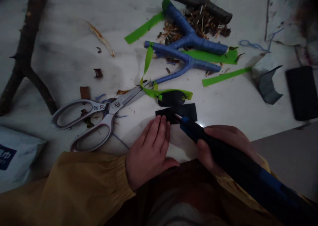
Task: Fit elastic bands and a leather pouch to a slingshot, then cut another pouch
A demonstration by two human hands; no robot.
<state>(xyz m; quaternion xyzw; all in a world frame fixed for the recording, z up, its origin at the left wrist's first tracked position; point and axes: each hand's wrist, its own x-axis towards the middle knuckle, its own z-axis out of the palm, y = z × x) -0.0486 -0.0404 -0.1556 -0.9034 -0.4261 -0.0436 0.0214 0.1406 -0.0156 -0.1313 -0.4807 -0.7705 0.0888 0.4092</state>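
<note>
My left hand (pixel 151 149) lies flat on the white surface, fingers together and stretched, its fingertips pressing the left edge of a small black rectangular piece (pixel 185 112). My right hand (pixel 223 143) is wrapped round a long dark tool with blue parts (pixel 231 156), whose tip touches that black piece. Just beyond lies a second, oval black piece (pixel 172 98) tied to a green strip (pixel 159 92). Behind it are two forked sticks wound in blue yarn (pixel 188 40). Both sleeves are mustard yellow.
Large steel scissors (pixel 94 118) lie open to the left. Green tape strips (pixel 225 76), bark scraps and a dark stick (pixel 198 2) lie at the back. A bare branch (pixel 25 50) runs along the left. A black phone (pixel 301 91) and grey piece (pixel 267 86) lie right; a white bag (pixel 15 156) lower left.
</note>
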